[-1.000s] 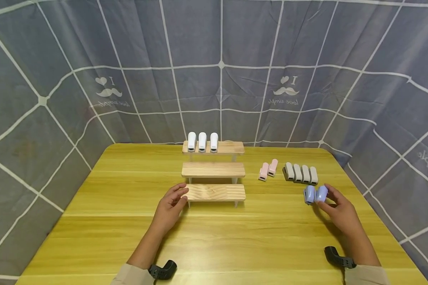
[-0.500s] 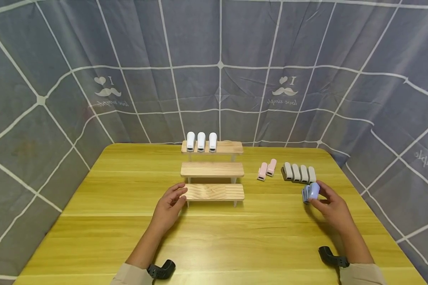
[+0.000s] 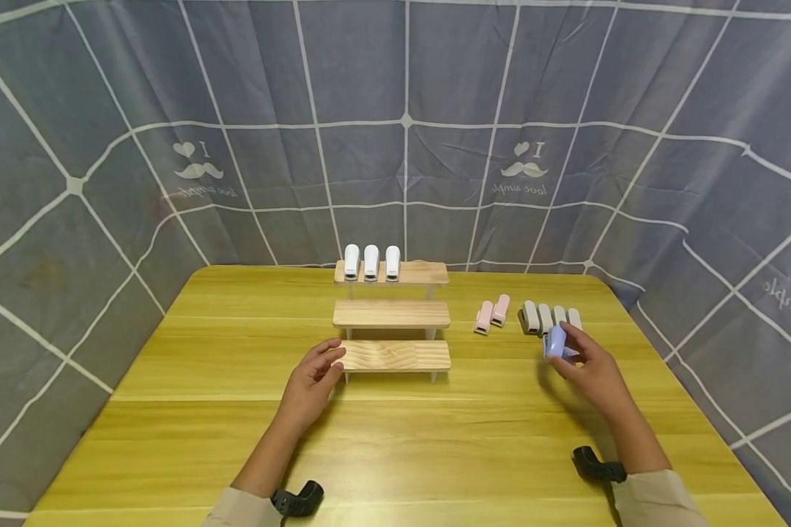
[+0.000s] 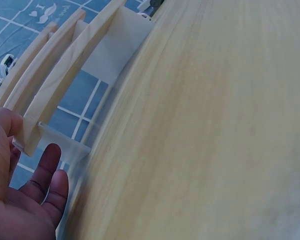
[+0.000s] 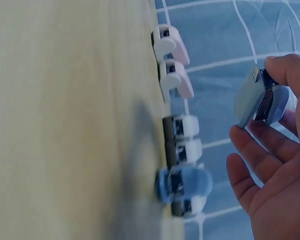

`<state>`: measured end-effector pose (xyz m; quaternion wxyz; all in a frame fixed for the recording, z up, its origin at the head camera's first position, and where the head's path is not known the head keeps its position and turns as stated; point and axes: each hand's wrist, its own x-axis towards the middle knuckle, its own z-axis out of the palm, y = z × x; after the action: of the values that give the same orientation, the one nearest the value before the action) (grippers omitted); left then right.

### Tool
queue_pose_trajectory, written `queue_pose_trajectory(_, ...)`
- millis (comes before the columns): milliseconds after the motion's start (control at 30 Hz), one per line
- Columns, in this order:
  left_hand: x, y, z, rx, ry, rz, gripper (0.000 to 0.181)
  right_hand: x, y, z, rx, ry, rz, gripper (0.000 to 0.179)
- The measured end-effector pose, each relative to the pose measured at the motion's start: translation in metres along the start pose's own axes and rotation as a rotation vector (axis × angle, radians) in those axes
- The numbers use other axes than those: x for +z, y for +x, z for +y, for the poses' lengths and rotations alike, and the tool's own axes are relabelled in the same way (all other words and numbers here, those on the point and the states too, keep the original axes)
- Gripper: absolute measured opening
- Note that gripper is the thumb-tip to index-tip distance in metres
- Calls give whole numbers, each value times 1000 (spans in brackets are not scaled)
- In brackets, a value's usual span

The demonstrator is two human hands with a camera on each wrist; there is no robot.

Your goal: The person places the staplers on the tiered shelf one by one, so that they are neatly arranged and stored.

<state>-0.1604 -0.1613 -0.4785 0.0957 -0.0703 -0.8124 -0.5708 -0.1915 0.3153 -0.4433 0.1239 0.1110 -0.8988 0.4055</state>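
Note:
My right hand [image 3: 595,367] pinches a small blue stapler [image 3: 555,342] between thumb and fingers, raised over the table. In the right wrist view a second blue stapler [image 5: 186,183] stands on the table, mostly hidden by the hand in the head view. My left hand [image 3: 313,384] holds the left end of the lowest board of a three-tier wooden display stand [image 3: 395,356], thumb and fingers about its corner. Three white staplers [image 3: 371,262] stand side by side on the top board, toward its left.
Right of the stand, two pink staplers [image 3: 484,318] sit slightly staggered on the wooden table [image 3: 395,446]. Several grey staplers [image 3: 544,319] stand in a row beyond my right hand. A grey checked curtain [image 3: 405,161] encloses the back and sides.
My right hand lifts one blue stapler away from its neighbour and carries it left, toward the front of the grey row. The left hand stays at the stand.

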Motion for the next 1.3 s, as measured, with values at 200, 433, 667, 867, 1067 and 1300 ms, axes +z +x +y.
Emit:
queue_pose_trajectory(200,0,0,-1,-2,-2,6,30,5,14,-16,-43,-14,-23,65)
queue_pose_trajectory(433,1,0,1,-16,-15,-9,29,11,33,-42,-104,-44,-81,65)
queue_pose_trajectory(667,1,1,1,-2,-18,-5,29,22,53,-69,-154,-34,-125,66)
queue_pose_trajectory(867,1,1,-1,3,-19,5,28,29,70,-93,-218,-51,-139,68)
queue_pose_trajectory(1067,2,1,-4,27,-17,11,28,34,87,-111,-274,-67,-145,68)
queue_pose_trajectory(1300,1,1,-3,6,-14,6,28,45,104,-128,-301,-74,-164,67)
